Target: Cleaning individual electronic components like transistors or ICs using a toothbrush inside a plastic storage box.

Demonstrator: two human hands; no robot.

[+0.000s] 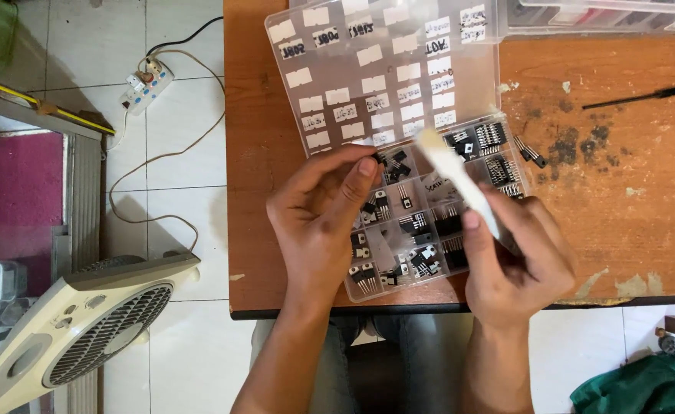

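- The left hand [318, 222] is resting over the near-left part of a clear plastic compartment box [429, 222], fingers half curled, thumb and forefinger pinching a small black component [381, 159] just above the box's upper-left cells.
- The right hand [518, 257] is closing around a white strip-like tool [456, 172], holding it tilted so that its far end is hovering over the box's top compartments.
- The box is sitting at the near edge of an orange-brown wooden table [629, 192], its cells holding black three-legged transistors [364, 276]; its open lid [368, 69], dotted with white labels, is lying flat behind it.
- A black pen [637, 96] is lying well apart to the right.
- A white box fan [84, 322] is standing on the tiled floor.
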